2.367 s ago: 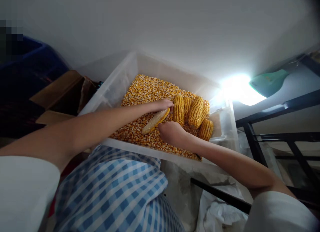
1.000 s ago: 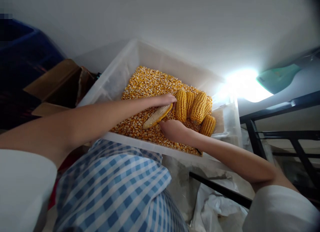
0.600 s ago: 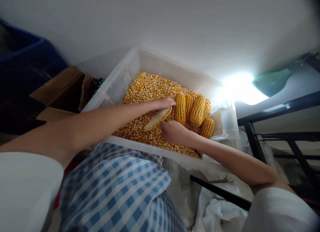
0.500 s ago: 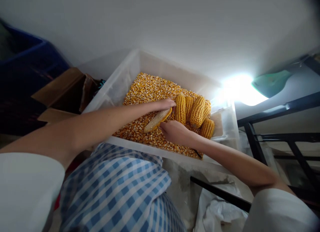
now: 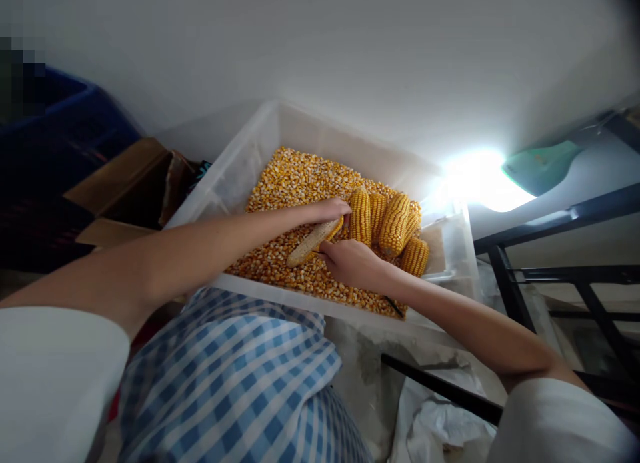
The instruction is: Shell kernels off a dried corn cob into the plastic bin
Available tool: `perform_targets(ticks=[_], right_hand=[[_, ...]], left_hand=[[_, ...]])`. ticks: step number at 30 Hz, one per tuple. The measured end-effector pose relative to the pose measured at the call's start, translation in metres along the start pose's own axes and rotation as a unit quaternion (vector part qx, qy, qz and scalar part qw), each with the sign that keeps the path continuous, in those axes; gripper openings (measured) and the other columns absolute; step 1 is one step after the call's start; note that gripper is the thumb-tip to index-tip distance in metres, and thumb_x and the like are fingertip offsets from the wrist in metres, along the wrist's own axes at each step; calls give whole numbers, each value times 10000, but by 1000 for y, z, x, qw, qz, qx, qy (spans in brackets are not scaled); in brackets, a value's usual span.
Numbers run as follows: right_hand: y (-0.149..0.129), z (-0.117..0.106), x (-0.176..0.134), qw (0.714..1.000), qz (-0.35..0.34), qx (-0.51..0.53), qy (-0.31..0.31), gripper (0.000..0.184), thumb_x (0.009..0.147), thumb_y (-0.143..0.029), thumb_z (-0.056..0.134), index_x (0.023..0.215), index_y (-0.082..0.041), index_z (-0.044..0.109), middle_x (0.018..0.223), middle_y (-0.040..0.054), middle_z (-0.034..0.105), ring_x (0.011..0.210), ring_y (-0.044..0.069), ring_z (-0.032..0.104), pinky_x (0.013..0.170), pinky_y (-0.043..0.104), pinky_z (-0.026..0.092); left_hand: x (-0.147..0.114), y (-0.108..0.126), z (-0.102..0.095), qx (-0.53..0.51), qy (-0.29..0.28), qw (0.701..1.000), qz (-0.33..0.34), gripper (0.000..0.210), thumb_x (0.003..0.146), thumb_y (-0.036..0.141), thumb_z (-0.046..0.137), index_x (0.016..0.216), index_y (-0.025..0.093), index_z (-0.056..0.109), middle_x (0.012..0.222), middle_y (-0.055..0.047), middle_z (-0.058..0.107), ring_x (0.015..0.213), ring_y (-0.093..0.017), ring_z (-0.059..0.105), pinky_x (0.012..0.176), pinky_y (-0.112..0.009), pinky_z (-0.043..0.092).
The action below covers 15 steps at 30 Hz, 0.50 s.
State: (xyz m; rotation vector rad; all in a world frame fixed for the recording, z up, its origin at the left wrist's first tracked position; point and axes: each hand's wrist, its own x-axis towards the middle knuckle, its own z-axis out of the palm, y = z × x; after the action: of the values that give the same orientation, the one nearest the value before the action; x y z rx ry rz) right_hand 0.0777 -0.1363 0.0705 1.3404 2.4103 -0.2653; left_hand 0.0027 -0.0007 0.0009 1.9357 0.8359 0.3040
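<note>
A partly bare corn cob lies slantwise over loose kernels, pale on top with yellow kernels near its upper end. My left hand is closed around that upper end. At the cob's lower right side, my right hand has its fingers pressed together; a thin dark tip seems to show between them and the cob, too small to name. Several full ears of corn rest just right of my hands. All of this is inside a translucent plastic bin holding a bed of corn kernels.
A bright lamp with a green housing shines at the right, above a black metal frame. Left of the bin are an open cardboard box and a blue crate. A dark thin piece lies by the bin's near edge.
Both hands keep nearly the same places on the cob. The yellow kernels along the cob's lower side look fewer now, and my right fingertips have shifted very slightly.
</note>
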Motion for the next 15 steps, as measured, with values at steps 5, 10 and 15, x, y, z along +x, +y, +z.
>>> perform_targets(ticks=[5,10,15], right_hand=[[1,4,1,1000,-7,-10,-12,290,838,-300,254,987,-173,468,825,93,607,760,202,571,624,275,382],[1,6,1,1000,-18,-2,-8,327,841,-310,231,950,-176,508,828,91,608,753,194,571,625,275,387],[0,6,1,1000,-28,12,-5,360,846,-330,224,978,-169,519,827,94,614,762,194,574,643,282,396]], left_hand=[[-1,1,-1,1,-3,1000,3,290,723,303,383,587,156,593,616,-47,608,649,-144,518,612,-196,363],[-2,2,-1,-6,7,1000,7,286,716,290,379,550,158,571,641,-33,613,647,-129,515,609,-177,360],[-1,1,1,-4,7,1000,11,262,715,243,369,550,142,546,596,-15,585,618,-117,502,607,-185,364]])
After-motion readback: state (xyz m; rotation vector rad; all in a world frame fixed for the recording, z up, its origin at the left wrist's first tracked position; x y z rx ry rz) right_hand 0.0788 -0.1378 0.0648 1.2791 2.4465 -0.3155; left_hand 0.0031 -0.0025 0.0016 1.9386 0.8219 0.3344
